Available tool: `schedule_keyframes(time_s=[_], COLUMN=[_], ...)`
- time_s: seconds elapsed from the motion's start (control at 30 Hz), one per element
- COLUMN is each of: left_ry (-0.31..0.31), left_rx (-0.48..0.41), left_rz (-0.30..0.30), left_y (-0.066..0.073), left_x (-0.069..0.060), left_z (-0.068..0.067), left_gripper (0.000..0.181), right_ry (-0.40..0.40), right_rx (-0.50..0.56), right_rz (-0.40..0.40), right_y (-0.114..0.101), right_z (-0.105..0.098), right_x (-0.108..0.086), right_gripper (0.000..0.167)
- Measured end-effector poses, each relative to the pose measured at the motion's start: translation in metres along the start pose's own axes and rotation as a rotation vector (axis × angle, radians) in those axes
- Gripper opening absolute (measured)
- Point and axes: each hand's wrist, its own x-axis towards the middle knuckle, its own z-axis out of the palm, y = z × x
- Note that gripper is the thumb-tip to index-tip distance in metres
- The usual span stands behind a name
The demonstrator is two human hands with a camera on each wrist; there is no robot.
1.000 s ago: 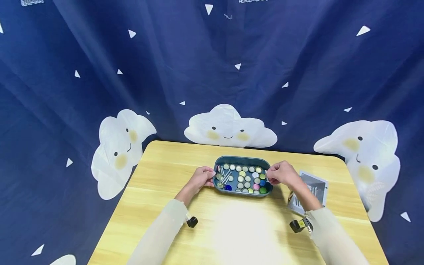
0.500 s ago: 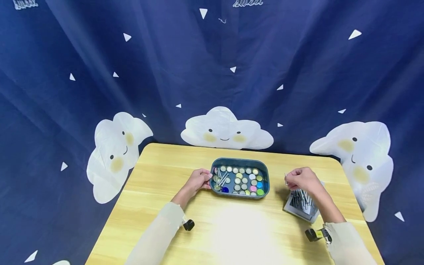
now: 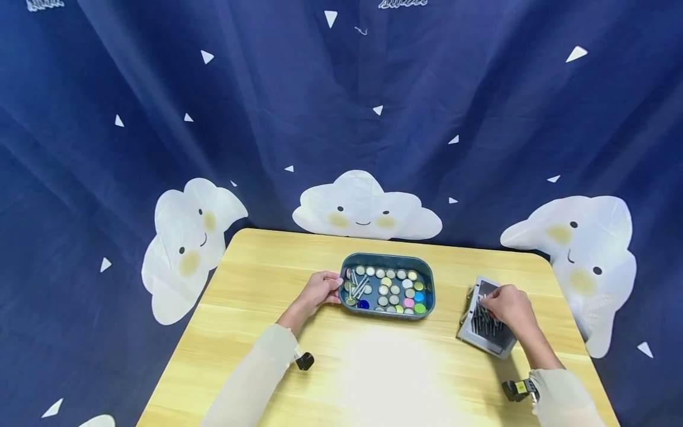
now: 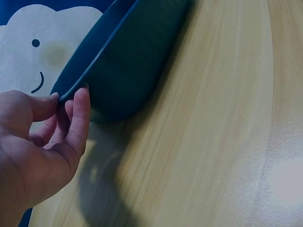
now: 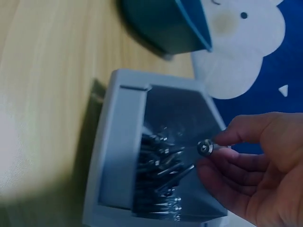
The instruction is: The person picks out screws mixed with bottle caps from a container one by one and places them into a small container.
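My left hand (image 3: pixel 322 289) pinches the left end of a dark teal oval tray (image 3: pixel 389 316) by its rim, thumb on top and fingers outside. Inside the tray lie round bottle caps (image 3: pixel 383 290) in pale, yellow, pink, green and blue, with several metal bolts (image 3: pixel 360 289) heaped at its left end. Farther right, my right hand (image 3: pixel 509 306) is over a grey box (image 3: pixel 482 343) filled with bolts (image 5: pixel 161 175). Between thumb and fingers it pinches one bolt (image 5: pixel 205 147), whose round head faces the right wrist camera.
Both things stand on a light wooden table (image 3: pixel 267 255), the box to the right of the tray. A dark blue curtain (image 3: pixel 341 118) with white clouds hangs behind the table. Small black wrist cameras (image 3: pixel 305 361) sit at both sleeves.
My right hand has moved right, from the tray's right end to over the grey box, with a bolt pinched in it midway too. My left hand keeps holding the tray's rim.
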Motion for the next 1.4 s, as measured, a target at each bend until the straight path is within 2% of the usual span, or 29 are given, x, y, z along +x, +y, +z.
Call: schedule_keyframes(time_s=[0.3,0.63,0.83,0.93,1.0,1.2,1.4], left_ry=[-0.008,-0.012,-0.011,-0.009,-0.01,-0.012,-0.016], left_rx=[-0.005,-0.013,-0.011,-0.018,-0.016,-0.016,-0.014], left_rz=[-0.001,-0.001,-0.004,-0.003,-0.001,0.002,0.007], left_y=[0.002,0.002,0.001,0.002,0.002,0.001,0.002], left_x=[-0.001,-0.004,-0.004,-0.004,-0.004,-0.004,-0.003], left_z=[0.0,0.002,0.001,0.001,0.001,0.0,0.001], left_gripper=[0.03,0.03,0.03,0.03,0.03,0.029,0.03], right_ry=[0.022,-0.02,-0.007,0.03,0.082,0.249,0.347], right_rx=[-0.14,-0.187,-0.202,-0.206,-0.189,-0.038,0.047], right_rz=[-0.044,-0.046,-0.066,-0.081,-0.083,-0.056,-0.115], right_y=[0.008,0.005,0.003,0.001,-0.002,-0.017,-0.041], right_z=[0.018,0.02,0.018,0.017,0.015,0.009,0.004], right_x=[0.012,0.011,0.01,0.009,0.008,0.008,0.008], right_gripper=[0.027,0.015,0.016,0.018,0.017,0.024,0.02])
